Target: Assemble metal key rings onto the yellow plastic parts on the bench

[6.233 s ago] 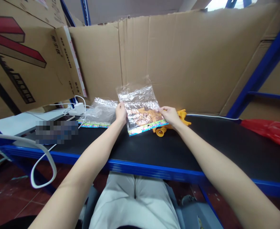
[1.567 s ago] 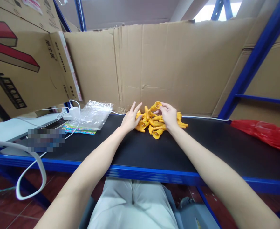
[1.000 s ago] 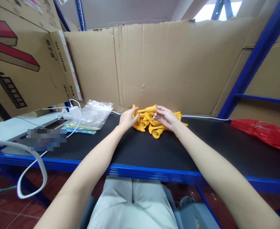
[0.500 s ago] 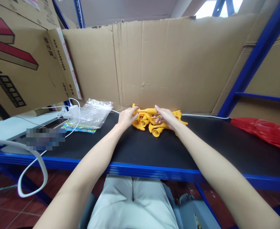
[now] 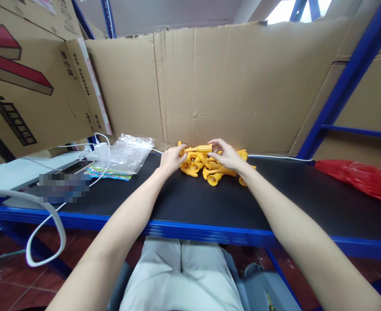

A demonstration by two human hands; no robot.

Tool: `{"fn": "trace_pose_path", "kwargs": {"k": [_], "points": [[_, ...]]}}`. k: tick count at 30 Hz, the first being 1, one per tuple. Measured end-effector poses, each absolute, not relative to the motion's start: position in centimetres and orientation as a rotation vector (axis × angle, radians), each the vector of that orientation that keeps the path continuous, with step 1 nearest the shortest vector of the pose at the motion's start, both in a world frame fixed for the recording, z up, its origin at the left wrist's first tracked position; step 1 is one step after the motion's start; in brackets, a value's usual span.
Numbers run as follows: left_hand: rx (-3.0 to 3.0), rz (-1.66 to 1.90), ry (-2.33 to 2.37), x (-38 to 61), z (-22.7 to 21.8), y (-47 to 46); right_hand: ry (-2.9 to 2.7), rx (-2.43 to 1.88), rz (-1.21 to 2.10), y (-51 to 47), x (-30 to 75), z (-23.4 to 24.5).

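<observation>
Yellow pieces lie heaped on the black surface, near the foot of the cardboard, and one more piece is held nearly level above the back of the heap. The left hand grasps its far left end, fingers curled around the narrower part; that grip seems chosen to leave the thick end pointing at the right hand. There the fingers are bent around the thick end, thumb below and the others above, but whether they press on it or merely surround it, I cannot tell. Holding the piece low over the heap probably spares the arms any reach. The heap sits between both hands, likely for the same reason, with some cups facing forward.

Off to the left, clear bags with a bright printed strip lie flat, apparently set aside from the hands. A white adapter stands beside them, a cable looping over the strip. Well to the right rests red plastic.

Around the surface runs a blue frame; a printed box looms at left, and reddish tiles show below.
</observation>
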State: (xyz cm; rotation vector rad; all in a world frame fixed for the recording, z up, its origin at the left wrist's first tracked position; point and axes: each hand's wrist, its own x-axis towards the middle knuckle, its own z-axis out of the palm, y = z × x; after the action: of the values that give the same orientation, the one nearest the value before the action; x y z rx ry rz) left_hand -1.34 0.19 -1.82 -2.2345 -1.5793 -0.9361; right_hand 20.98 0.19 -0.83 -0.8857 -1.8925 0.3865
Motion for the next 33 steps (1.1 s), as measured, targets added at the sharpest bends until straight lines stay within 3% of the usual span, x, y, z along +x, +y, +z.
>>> {"fn": "trace_pose_path", "kwargs": {"k": [10, 33], "points": [[-2.276, -0.871, -1.538, -1.0, -1.9, 0.2, -2.127, -1.013, -0.378, -0.4, 21.0, -0.8], [-2.27, -0.812, -1.602, -0.7, -2.1, 0.2, -2.188, -1.228, -0.611, -0.4, 20.5, -1.4]]}}
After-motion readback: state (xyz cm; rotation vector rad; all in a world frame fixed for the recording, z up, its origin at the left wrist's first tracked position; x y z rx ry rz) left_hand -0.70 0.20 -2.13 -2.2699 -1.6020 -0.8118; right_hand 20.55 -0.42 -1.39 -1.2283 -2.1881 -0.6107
